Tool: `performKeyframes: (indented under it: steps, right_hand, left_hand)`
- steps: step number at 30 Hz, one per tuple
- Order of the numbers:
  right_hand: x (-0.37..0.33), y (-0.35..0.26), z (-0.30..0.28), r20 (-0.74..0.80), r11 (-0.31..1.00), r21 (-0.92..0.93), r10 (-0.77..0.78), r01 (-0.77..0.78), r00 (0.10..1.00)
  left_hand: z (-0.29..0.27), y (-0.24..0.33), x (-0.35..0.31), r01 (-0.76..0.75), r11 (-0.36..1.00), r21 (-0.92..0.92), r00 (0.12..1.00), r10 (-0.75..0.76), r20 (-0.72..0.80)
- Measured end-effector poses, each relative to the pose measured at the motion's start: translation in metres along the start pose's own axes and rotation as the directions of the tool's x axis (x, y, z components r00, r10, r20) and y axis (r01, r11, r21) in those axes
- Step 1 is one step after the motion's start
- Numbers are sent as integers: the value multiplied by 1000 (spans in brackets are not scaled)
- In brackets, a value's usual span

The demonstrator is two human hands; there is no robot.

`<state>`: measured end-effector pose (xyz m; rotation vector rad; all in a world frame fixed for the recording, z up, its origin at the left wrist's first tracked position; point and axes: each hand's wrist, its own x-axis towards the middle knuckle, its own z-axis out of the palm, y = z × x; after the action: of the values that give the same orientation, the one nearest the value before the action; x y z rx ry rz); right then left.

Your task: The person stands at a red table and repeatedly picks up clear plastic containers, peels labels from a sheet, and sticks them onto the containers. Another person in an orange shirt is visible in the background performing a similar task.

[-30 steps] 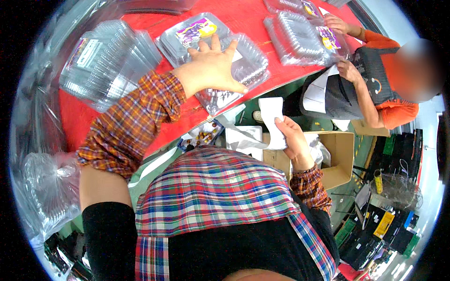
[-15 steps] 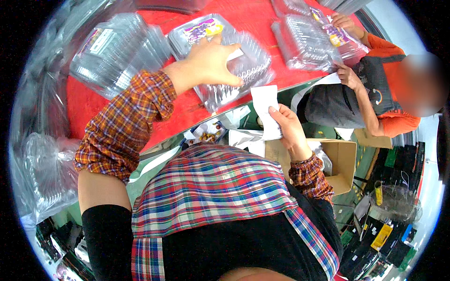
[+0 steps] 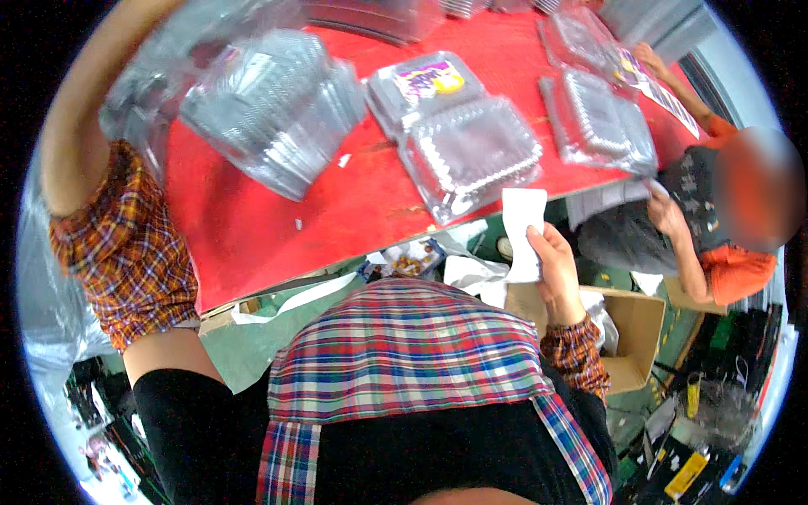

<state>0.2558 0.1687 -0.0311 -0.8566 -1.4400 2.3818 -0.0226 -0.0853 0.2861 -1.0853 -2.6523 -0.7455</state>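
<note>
My right hand (image 3: pixel 555 261) pinches a white paper strip (image 3: pixel 524 223) in front of the red table's edge. Ahead of it on the table lies an opened clear plastic clamshell box (image 3: pixel 480 147), whose far half bears a purple and yellow label (image 3: pixel 429 81). My left forearm (image 3: pixel 93 101) stretches up past the far left of the view, and the hand itself is out of sight. To the right of that forearm sits a stack of nested clear clamshell boxes (image 3: pixel 269 109), slightly blurred.
A co-worker in orange (image 3: pixel 741 269) sits at the right beside more clear boxes (image 3: pixel 602 122), holding white paper. Dark containers (image 3: pixel 374 18) stand along the back of the red table (image 3: pixel 278 244). Below its edge are a cardboard box (image 3: pixel 635 337) and a tray of small brown items (image 3: pixel 408 257).
My left hand has left the labelled clamshell box and swung up and left out of view. My right hand still holds the paper strip. The whole view has shifted.
</note>
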Motion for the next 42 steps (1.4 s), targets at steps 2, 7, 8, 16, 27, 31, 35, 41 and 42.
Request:
performKeyframes:
  steps: [2, 7, 8, 16, 27, 31, 35, 41, 42]
  right_hand:
    - [3, 0, 7, 28, 1000, 15, 20, -20, 999]
    - [-4, -12, 23, 57, 995, -70, -63, 67, 996]
    - [-3, -15, 27, 87, 991, -99, -79, 87, 993]
    - [-11, -45, 55, 253, 878, -368, -223, 306, 942]
    - [-8, -41, 49, 296, 937, -173, -244, 303, 924]
    - [1, -40, 34, 334, 920, -294, -155, 260, 930]
    - [6, -51, 62, 266, 934, -268, -166, 238, 950]
    - [48, -77, 62, 193, 971, -238, 73, -25, 978]
    - [62, -81, 62, 170, 981, -181, 102, -71, 980]
  left_hand:
    - [7, -83, -1, 41, 974, 222, 999, -43, 2]
    - [96, -159, -17, -210, 827, 521, 977, 199, 78]
    - [103, -145, -24, -133, 786, 603, 987, 159, 10]
    - [217, 27, -91, 76, 708, -702, 912, 235, 336]
    - [249, 49, -98, 140, 610, -780, 892, 264, 367]
    - [263, 48, -97, 182, 598, -781, 910, 198, 364]
    - [265, 47, -96, 212, 605, -767, 912, 160, 378]
    - [279, 12, -88, 167, 486, -858, 976, 39, 213]
    - [272, 8, -87, 198, 523, -829, 975, -18, 221]
